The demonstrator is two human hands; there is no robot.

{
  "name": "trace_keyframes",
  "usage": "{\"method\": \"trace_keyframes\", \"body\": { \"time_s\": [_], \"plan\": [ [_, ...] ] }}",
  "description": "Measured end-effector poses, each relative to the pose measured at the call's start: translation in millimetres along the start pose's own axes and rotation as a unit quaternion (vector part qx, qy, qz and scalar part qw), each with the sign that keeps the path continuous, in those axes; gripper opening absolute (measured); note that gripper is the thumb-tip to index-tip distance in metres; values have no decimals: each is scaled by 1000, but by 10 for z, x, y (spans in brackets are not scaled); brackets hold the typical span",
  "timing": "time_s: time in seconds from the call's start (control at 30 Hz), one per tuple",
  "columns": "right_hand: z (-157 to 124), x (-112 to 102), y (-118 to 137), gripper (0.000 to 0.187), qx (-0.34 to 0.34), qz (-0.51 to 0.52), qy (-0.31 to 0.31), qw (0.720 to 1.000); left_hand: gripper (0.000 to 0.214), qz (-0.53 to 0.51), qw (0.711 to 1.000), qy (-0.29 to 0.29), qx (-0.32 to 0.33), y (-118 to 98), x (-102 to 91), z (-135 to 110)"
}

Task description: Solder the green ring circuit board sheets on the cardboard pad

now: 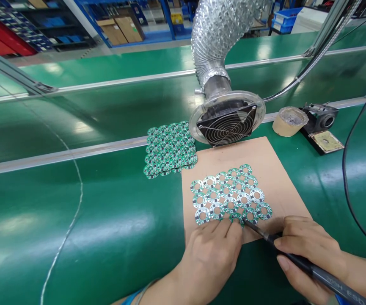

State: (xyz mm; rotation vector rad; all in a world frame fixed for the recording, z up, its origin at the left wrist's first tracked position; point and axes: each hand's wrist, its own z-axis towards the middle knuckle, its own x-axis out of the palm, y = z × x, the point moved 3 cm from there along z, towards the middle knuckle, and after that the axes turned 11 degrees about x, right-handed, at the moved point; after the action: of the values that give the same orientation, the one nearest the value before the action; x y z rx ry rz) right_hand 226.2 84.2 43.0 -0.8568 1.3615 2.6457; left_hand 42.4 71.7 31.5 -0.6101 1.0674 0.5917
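Note:
A panel of ring-shaped green circuit boards [229,204] lies on a tan square board [281,190]. My left hand [213,248] has its fingers curled closed over the near edge of this panel, and its fingertips are hidden. In my right hand [311,254] is a black soldering iron [297,260], gripped around its handle. The iron's tip points left and meets the near row of rings, close beside my left fingers.
Stacked circuit board panels [170,149] sit at the back left of the tan board. A fume extractor [229,125] hangs low behind it. A tape roll [290,121] and a soldering iron stand [324,127] are at the right, near a black cable [344,169].

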Motion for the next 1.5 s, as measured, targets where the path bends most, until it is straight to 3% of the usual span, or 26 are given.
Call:
{"method": "trace_keyframes", "body": {
  "time_s": [0.7,0.83,1.0,1.17,1.33,1.4,1.5],
  "plan": [
    [37,8,12,26,-3,-28,-4,1000,20,-1,999,37,-17,60,56,47],
    [45,-41,20,29,-6,-27,-5,1000,20,-65,997,19,-44,64,-13,24],
    [-4,9,-20,29,-23,-97,33,994,13,-261,960,-15,-101,-38,-138,-30],
    [-36,115,-29,18,-59,-127,70,988,15,-367,920,-57,-129,-197,-119,-48],
    [-40,61,-94,13,-18,-156,52,986,17,-430,887,-11,-169,-139,-122,-63],
    [-28,22,-133,20,0,-181,27,983,20,-415,893,-3,-174,-24,-178,-82],
    [22,-23,-169,21,42,-135,-24,990,21,-340,929,-37,-139,179,-270,-122]
  ]
}}
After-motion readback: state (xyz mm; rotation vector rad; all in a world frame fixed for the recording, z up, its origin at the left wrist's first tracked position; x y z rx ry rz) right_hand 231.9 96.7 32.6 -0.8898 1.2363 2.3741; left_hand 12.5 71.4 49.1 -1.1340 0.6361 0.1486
